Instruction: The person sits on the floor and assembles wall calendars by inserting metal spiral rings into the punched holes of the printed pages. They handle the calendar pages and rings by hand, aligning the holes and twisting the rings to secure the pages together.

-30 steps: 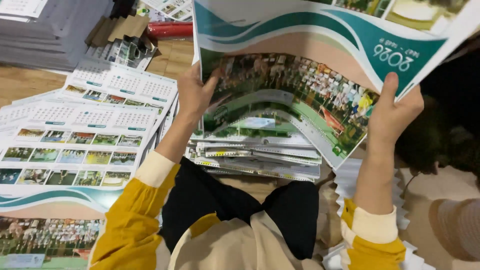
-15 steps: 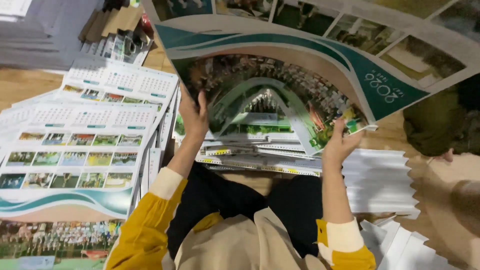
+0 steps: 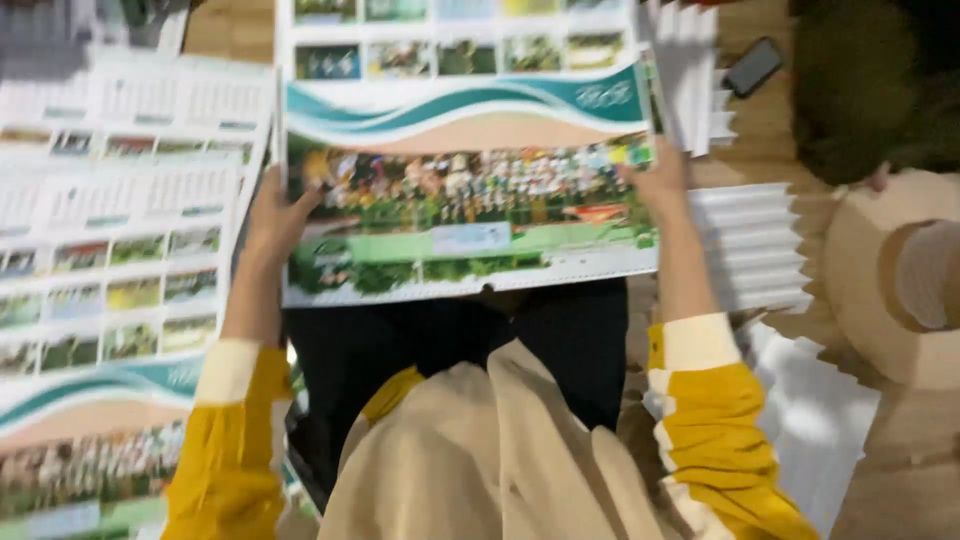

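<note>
I see the large glossy printed calendar sheet [image 3: 465, 170], held tilted up a second ago, now lies flat; left hand [image 3: 272, 215] and right hand [image 3: 662, 180] fingers still pinch its side edges.

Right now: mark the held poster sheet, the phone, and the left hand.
poster sheet [image 3: 470, 190], head view, its cream band.
phone [image 3: 753, 66], head view, middle of its dark face.
left hand [image 3: 275, 215], head view, back of the hand.
</note>
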